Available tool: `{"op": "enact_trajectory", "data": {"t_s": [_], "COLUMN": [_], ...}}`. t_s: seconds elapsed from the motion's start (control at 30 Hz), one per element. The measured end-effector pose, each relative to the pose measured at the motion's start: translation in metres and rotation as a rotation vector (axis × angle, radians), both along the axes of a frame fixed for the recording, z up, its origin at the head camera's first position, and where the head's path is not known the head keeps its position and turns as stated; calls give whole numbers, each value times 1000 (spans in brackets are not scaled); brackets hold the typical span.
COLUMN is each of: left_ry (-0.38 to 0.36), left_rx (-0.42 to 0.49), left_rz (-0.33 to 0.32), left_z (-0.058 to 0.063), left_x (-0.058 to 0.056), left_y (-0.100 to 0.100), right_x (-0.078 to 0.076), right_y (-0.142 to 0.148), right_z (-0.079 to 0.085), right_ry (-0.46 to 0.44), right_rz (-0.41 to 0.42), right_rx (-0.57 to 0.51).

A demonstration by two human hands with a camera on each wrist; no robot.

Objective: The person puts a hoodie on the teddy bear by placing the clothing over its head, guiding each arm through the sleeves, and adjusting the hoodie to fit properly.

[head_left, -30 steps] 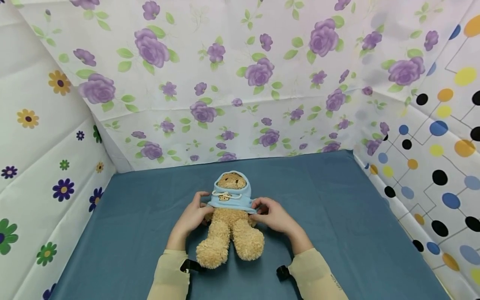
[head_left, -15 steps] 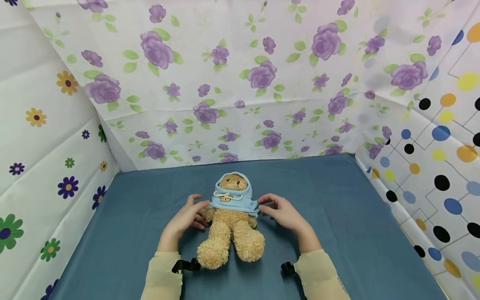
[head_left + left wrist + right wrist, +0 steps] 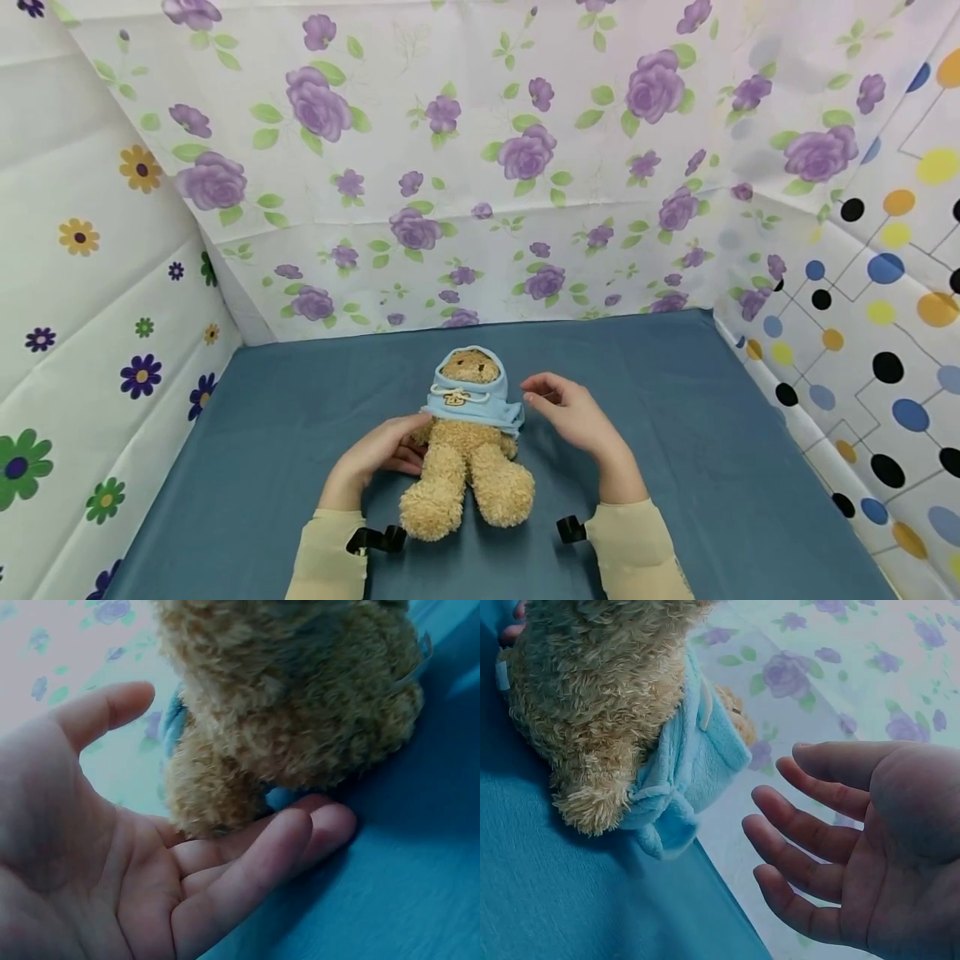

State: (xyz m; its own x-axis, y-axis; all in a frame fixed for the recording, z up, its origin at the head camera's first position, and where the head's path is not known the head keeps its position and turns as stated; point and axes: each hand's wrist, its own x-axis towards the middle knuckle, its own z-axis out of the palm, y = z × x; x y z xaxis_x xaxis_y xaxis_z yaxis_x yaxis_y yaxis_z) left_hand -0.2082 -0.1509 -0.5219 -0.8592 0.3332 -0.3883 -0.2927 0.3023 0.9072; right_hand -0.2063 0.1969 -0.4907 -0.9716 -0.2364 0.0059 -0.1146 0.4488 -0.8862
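A tan plush teddy bear lies on its back, feet toward me, in a light blue hoodie pulled over its head and chest. Its belly and legs are bare. My left hand is at the bear's left-side arm; in the left wrist view its fingers reach loosely under that furry arm, thumb apart. Right of the hoodie, my right hand hovers with fingers loosely bent, touching nothing. In the right wrist view, the hoodie's sleeve hangs beside the bear's other arm.
A blue-grey cloth covers the table. Behind it hangs a white sheet with purple roses. Patterned sheets line the left side and the right side. Black straps circle the wrists.
Both hands held the hoodie's hem a second ago. The right hand has let go and moved up and right; the left has let go and slid down to the bear's arm.
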Motion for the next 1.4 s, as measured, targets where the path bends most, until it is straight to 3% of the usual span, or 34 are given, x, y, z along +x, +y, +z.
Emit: {"op": "enact_trajectory", "data": {"t_s": [0.27, 0.57, 0.73, 1.0, 1.2, 1.4], "left_ry": [29, 63, 58, 77, 102, 132], "left_rx": [-5, 50, 41, 47, 99, 144], "left_rz": [-22, -14, 59, 154, 197, 297], "left_z": [-9, -10, -14, -8, -7, -6], "left_x": [-7, -7, -4, -5, -4, -5], "left_y": [16, 15, 11, 9, 6, 4], "right_x": [3, 4, 9, 9, 10, 8], "right_y": [7, 10, 9, 3, -1, -3], "right_z": [6, 10, 9, 11, 10, 11], "right_ry": [1, 3, -5, 6, 7, -4], "right_rz": [-26, -5, 3, 4, 24, 39], "right_rx": [26, 13, 21, 5, 7, -4]}}
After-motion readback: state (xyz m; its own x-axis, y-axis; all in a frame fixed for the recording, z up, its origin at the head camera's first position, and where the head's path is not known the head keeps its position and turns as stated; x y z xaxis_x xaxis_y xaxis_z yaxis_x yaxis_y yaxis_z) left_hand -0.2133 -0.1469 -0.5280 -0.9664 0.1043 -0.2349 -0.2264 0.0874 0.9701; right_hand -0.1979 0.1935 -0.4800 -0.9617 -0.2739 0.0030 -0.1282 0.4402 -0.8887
